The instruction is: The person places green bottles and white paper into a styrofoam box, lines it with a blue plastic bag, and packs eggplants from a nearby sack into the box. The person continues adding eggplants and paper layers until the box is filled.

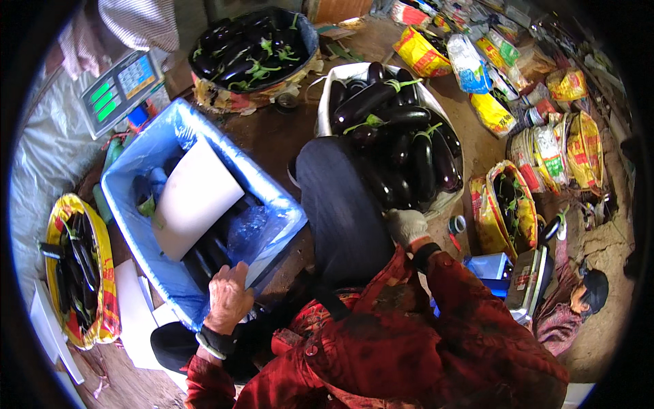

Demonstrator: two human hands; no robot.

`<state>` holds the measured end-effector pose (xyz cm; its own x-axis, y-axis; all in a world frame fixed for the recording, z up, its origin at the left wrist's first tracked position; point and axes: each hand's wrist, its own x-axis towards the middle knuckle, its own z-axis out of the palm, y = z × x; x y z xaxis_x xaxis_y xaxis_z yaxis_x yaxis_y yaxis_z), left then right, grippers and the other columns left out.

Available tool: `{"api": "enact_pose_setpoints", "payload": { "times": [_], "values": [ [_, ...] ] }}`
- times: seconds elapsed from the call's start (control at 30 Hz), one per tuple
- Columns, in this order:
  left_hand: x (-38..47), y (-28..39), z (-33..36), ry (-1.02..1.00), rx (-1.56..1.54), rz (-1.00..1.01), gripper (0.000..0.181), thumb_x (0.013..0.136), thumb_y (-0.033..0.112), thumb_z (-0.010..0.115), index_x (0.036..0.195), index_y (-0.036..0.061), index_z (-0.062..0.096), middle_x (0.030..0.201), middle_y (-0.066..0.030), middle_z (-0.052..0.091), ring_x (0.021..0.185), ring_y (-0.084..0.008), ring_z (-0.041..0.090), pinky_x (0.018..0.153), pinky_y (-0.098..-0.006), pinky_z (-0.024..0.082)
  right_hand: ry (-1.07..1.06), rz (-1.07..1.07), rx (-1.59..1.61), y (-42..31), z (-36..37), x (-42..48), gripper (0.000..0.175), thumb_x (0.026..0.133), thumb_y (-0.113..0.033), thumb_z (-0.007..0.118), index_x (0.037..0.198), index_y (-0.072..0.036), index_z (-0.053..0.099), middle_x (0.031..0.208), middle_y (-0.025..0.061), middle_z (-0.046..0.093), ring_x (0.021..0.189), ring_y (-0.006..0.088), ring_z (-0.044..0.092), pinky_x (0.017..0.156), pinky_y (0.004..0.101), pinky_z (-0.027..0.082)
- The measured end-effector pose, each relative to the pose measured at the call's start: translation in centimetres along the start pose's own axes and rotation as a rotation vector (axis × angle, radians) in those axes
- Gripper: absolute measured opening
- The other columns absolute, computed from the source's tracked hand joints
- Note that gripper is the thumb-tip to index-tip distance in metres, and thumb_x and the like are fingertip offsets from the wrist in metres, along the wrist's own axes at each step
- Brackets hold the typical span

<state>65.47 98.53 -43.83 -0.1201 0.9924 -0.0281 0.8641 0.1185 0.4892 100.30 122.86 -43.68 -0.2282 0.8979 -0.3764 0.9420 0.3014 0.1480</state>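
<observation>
My bare left hand is at the near edge of a crate lined with blue plastic film, fingers bent over its rim; whether they grip it is unclear. Inside the crate, a curved white sheet stands over dark eggplants, partly hiding them. My right hand, in a pale knitted glove, touches the near side of a white-lined container heaped with glossy eggplants. The right fingertips are hidden. My dark-trousered knee stands between the two containers.
A round tub of eggplants stands at the back beside a digital scale. Yellow-rimmed baskets flank both sides. Tape lies right of me. Another person is at far right, near an eggplant.
</observation>
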Motion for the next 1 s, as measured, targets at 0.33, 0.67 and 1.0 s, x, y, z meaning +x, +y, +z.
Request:
{"api": "enact_pose_setpoints", "payload": {
  "times": [0.33,0.67,1.0],
  "values": [
    [1.1,1.0,0.7,-0.004,0.108,-0.193,0.035,0.054,0.006,0.070,0.086,0.0055,0.055,0.076,-0.0193,0.057,0.076,-0.0412,0.057,0.064,-0.0503,0.045,0.816,0.081,0.549,7.3,0.8,1.0,0.037,0.084,-0.021,0.068,0.116,-0.005,0.061,0.108,0.0175,0.066,0.100,0.0350,0.062,0.091,0.0409,0.048],
    [1.7,-0.1,1.3,-0.211,0.271,-0.394,0.045,0.049,0.010,0.075,0.091,0.0045,0.058,0.082,-0.0229,0.062,0.082,-0.0453,0.060,0.069,-0.0512,0.047,0.395,0.555,0.647,8.2,0.6,6.7,0.080,0.075,-0.038,0.074,0.132,-0.001,0.032,0.113,0.0274,0.052,0.107,0.0439,0.055,0.092,0.0484,0.046],
    [1.8,-0.3,1.5,-0.226,0.318,-0.476,0.049,0.045,0.012,0.079,0.089,0.0020,0.060,0.085,-0.0256,0.064,0.084,-0.0464,0.061,0.073,-0.0513,0.047,0.378,0.498,0.543,8.5,1.0,6.6,0.084,0.077,-0.044,0.073,0.131,0.003,0.030,0.110,0.0231,0.053,0.099,0.0369,0.058,0.086,0.0434,0.049]
  ]
}}
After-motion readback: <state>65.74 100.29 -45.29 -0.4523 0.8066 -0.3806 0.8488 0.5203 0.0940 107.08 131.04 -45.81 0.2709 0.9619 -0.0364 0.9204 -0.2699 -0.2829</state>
